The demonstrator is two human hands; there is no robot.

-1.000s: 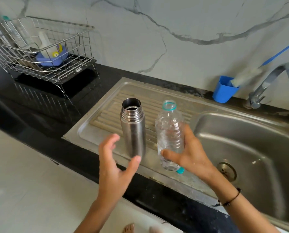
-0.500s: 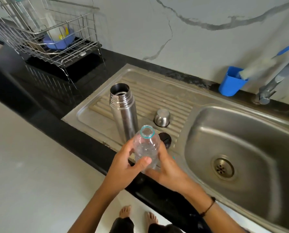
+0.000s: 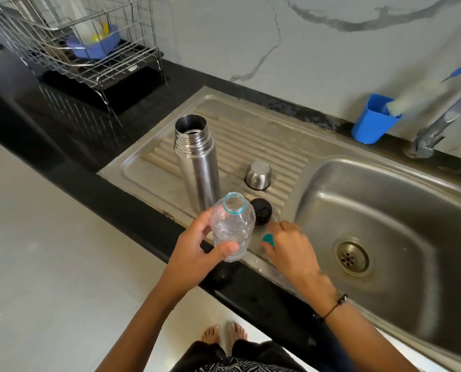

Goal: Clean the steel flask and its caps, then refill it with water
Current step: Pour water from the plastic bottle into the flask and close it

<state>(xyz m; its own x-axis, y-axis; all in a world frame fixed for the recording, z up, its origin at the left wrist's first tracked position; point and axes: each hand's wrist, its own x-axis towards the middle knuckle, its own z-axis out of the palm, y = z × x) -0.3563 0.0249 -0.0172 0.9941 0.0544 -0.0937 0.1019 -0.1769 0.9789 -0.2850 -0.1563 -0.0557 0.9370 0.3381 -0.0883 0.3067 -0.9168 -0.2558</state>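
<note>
- The steel flask [image 3: 197, 162] stands open and upright on the drainboard [image 3: 250, 135].
- Its steel cap [image 3: 258, 175] sits at its 3 o'clock, the black stopper [image 3: 262, 211] at 5.
- Your left hand [image 3: 197, 251] grips the open plastic bottle [image 3: 232, 226].
- Your right hand [image 3: 291, 245] pinches the teal cap [image 3: 268, 239].

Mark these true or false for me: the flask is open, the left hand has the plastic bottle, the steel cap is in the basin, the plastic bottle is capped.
1. The steel flask stands upright with its mouth open. True.
2. The left hand holds the plastic bottle. True.
3. The steel cap lies in the sink basin. False: it sits upside down on the ribbed drainboard, beside the flask.
4. The plastic bottle is capped. False: its mouth is open; the teal cap is at the right hand.
</note>
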